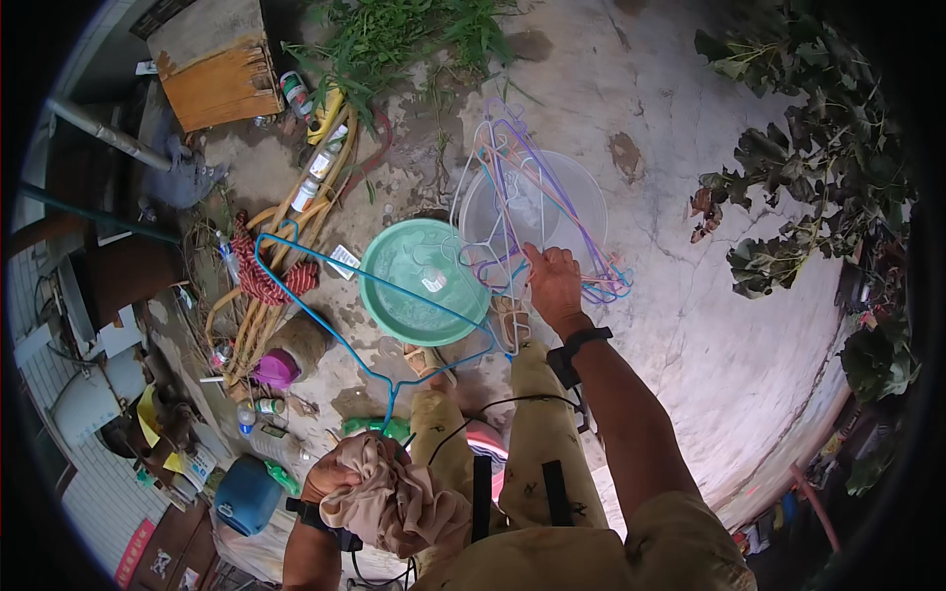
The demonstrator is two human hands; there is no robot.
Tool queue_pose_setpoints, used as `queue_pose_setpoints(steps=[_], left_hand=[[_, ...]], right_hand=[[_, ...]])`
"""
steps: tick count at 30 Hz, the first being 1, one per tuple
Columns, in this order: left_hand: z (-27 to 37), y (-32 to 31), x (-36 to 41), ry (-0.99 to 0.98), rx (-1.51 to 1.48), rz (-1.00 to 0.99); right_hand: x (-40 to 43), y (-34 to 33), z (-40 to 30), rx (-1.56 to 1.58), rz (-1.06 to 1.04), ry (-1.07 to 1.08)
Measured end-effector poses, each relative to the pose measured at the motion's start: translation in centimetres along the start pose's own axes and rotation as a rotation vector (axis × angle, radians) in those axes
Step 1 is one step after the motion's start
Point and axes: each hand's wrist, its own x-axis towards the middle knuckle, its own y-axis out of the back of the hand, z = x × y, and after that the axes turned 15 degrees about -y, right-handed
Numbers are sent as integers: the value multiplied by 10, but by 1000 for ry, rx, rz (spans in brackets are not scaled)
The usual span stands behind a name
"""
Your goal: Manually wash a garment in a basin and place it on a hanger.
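Observation:
My left hand (330, 473) is closed around a bunched beige cloth (403, 491) at the lower middle. A blue clothes hanger (318, 318) extends up from beside that cloth; its joint with the hand is hidden. With my right hand (554, 284) I grip part of a bundle of thin clothes hangers (510, 199), white, purple, pink and blue. The bundle spreads over a translucent plastic basin (587, 181). To its left a green plastic basin (384, 318) holds cloudy, sudsy water, and the blue hanger crosses in front of it.
Bamboo-like poles (259, 318) with a red striped cloth (273, 270) lie left. Near them are a pink-lidded container (277, 368), a blue jerrycan (248, 493) and plastic bottles. A worn wooden box (218, 81) stands upper left; leafy plants (798, 177) hang right. My feet are beside the green basin.

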Motion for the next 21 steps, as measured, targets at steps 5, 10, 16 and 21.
queue_pose_setpoints(steps=[5,10,16,21], left_hand=[[-19,5,21,10,22,-75],[-45,37,28,91,-53,-145],[-45,-8,62,-29,-203,-146],[-61,4,76,38,-284,-191]], right_hand=[[-2,-5,25,-124,-40,-33],[1,24,10,28,130,24],[-6,29,9,283,-179,-59],[7,43,21,586,-597,-272]])
